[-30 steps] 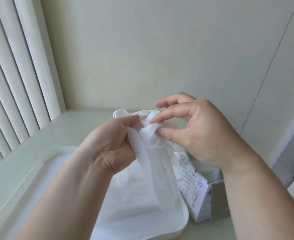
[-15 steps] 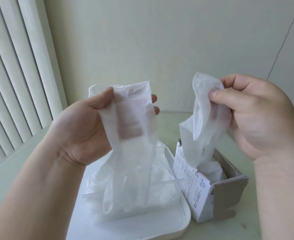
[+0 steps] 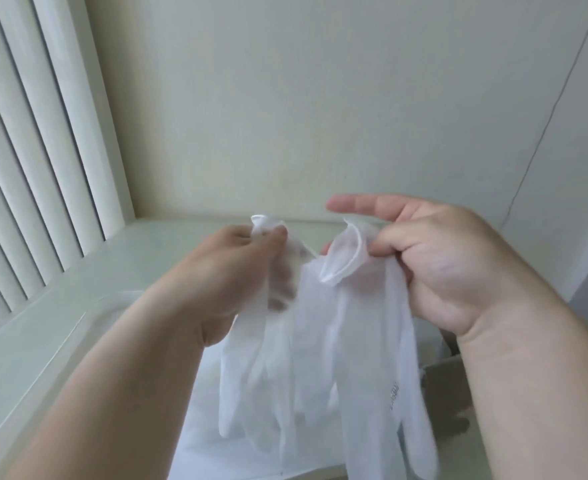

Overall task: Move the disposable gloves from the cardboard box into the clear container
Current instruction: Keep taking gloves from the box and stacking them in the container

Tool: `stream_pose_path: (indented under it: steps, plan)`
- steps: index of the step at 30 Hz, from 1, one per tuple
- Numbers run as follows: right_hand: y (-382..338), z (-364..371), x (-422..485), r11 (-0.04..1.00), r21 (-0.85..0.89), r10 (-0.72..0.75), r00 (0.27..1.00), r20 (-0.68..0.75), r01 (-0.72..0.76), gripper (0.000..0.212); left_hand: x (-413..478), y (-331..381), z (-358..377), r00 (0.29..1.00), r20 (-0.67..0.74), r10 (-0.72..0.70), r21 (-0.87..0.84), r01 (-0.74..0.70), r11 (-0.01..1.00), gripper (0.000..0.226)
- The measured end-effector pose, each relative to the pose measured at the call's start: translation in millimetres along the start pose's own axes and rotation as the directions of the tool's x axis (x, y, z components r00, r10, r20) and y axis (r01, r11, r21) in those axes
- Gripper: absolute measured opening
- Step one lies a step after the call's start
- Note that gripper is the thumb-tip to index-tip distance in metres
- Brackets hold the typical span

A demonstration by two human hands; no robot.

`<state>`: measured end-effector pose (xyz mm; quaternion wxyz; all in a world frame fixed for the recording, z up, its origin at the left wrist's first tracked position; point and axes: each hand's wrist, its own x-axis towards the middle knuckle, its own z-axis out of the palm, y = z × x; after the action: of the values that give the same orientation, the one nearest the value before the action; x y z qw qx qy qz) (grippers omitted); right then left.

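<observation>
Container (image 3: 78, 337) rim is noted below and left of the left grip. Left hand (image 3: 237, 271) is clamped on the cuff of one glove (image 3: 251, 358), hung below the grip. Second glove (image 3: 372, 341) is pinched at its cuff by right hand (image 3: 452, 268), forefinger straight. Box (image 3: 445, 386) is partly hidden below that grip.

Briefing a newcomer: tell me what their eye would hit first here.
The left hand and right hand each pinch a translucent disposable glove by its cuff. The left glove and right glove dangle mid-frame over the clear container. White vertical blinds fill the left edge.
</observation>
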<state>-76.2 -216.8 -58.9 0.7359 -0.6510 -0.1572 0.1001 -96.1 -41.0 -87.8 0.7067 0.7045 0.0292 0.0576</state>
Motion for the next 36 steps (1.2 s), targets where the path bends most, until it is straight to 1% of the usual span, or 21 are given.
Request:
stream_pose_path:
  steps: [3,6,8,10,13,14,15,17,19,21,22,23,25,27,28,29,30,32,33,34,36]
  plan:
    - [8,0,7,0.999,0.014,0.038,0.997,-0.062,-0.037,0.049,3,-1,1,0.995,0.032,-0.09,-0.172,0.095,0.981,0.038]
    - [10,1,10,0.995,0.096,0.04,0.995,-0.089,-0.031,0.027,10,-5,2,0.993,0.027,-0.118,-0.305,0.12,0.945,0.032]
    - [10,1,11,0.987,0.162,0.039,0.993,-0.108,-0.021,0.019,15,-8,0,0.99,0.059,-0.124,-0.355,0.137,0.925,0.034]
    - [9,2,11,0.982,0.186,0.041,0.992,-0.121,-0.018,0.021,17,-10,-3,0.982,0.161,-0.096,-0.363,0.149,0.92,0.04]
    - [8,1,9,0.981,0.194,0.022,0.995,-0.098,-0.003,0.028,13,-10,-8,0.936,0.352,-0.027,-0.305,0.141,0.942,0.071]
    - [8,1,8,0.982,0.191,0.015,0.996,-0.088,0.002,0.033,12,-10,-8,0.92,0.393,-0.003,-0.291,0.127,0.948,0.077]
    - [7,1,8,0.981,0.194,0.013,0.996,-0.088,0.005,0.035,11,-10,-8,0.914,0.406,0.019,-0.292,0.11,0.95,0.074]
    - [6,2,6,0.981,0.195,0.021,0.996,-0.085,-0.004,0.035,10,-10,-5,0.946,0.322,0.039,-0.304,0.065,0.95,0.048]
    - [8,1,8,0.99,0.139,0.032,0.996,-0.083,-0.02,0.037,12,-12,-2,0.988,0.15,0.026,-0.303,0.021,0.953,0.026]
    - [11,-2,10,1.0,-0.016,0.006,0.995,-0.103,-0.008,0.051,13,-10,-5,1.0,0.002,0.025,-0.301,-0.023,0.953,0.019]
    - [13,-5,11,0.996,-0.089,-0.017,0.991,-0.129,0.006,0.06,13,-7,-8,0.999,-0.034,0.031,-0.307,-0.04,0.951,0.021]
    - [13,-7,12,0.99,-0.138,-0.042,0.987,-0.157,0.02,0.067,12,-4,-11,0.998,-0.048,0.042,-0.314,-0.055,0.948,0.029]
    - [13,-9,13,0.993,-0.114,-0.056,0.978,-0.199,0.033,0.07,8,2,-16,0.997,-0.035,0.062,-0.338,-0.07,0.938,0.043]
    - [13,-10,15,0.998,0.065,0.004,0.985,-0.17,0.007,0.061,4,7,-18,0.996,0.006,0.084,-0.368,-0.076,0.927,0.041]
    - [12,-11,16,0.988,0.157,0.038,0.99,-0.134,-0.017,0.051,3,9,-18,0.996,0.023,0.088,-0.382,-0.073,0.921,0.039]
    - [12,-12,17,0.979,0.197,0.07,0.994,-0.089,-0.052,0.04,2,10,-18,0.995,0.038,0.091,-0.393,-0.069,0.917,0.037]
    - [13,-13,17,0.978,0.186,0.105,0.994,-0.028,-0.098,0.037,1,10,-17,0.994,0.053,0.092,-0.401,-0.064,0.914,0.035]
    - [16,-13,16,0.984,0.071,0.161,0.986,0.043,-0.164,0.061,1,9,-16,0.993,0.073,0.087,-0.39,-0.052,0.919,0.03]
    - [18,-12,17,0.986,0.029,0.166,0.985,0.05,-0.167,0.066,1,9,-16,0.994,0.078,0.08,-0.38,-0.044,0.924,0.029]
    - [20,-10,17,0.987,0.013,0.161,0.986,0.039,-0.162,0.066,0,9,-15,0.994,0.079,0.069,-0.375,-0.035,0.927,0.029]
    - [22,-7,18,0.989,0.059,0.133,0.991,0.015,-0.134,0.056,1,8,-13,0.999,0.045,0.027,-0.366,-0.009,0.931,0.034]
